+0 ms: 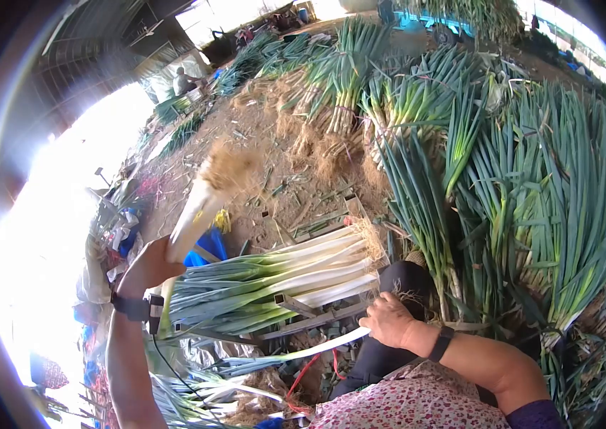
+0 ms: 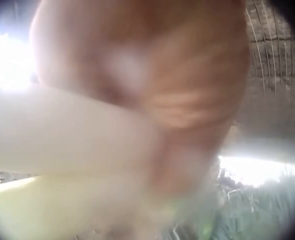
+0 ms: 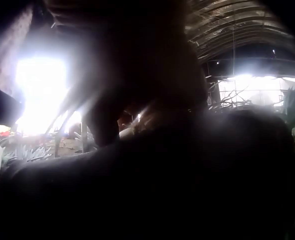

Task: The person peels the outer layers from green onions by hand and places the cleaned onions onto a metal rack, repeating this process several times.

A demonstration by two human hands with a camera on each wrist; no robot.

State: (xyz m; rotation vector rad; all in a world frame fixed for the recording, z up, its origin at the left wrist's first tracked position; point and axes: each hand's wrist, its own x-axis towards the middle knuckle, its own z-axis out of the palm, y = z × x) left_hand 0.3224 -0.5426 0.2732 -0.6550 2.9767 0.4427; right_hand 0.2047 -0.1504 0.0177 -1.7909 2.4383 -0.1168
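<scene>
In the head view my left hand [image 1: 151, 266] grips several thick white leek-like stalks [image 1: 194, 214], raised with the brown roots upward. The left wrist view shows the hand [image 2: 147, 65] curled round the pale stalks [image 2: 62, 132], blurred. My right hand [image 1: 389, 322] holds the white root end of a single stalk [image 1: 331, 344] above the dark-clothed knee. Between the hands a row of stalks [image 1: 296, 275] lies on a metal frame [image 1: 281, 330], roots to the right. The right wrist view is dark, the hand [image 3: 137, 65] barely distinct.
Large upright bundles of green stalks [image 1: 560, 200] stand on the right, more bundles [image 1: 349, 86] behind. Loose stalks [image 1: 210, 400] lie below the frame, beside a red strap [image 1: 304, 375]. A blue item [image 1: 210, 245] is behind the left hand. A person [image 1: 183, 82] sits far back.
</scene>
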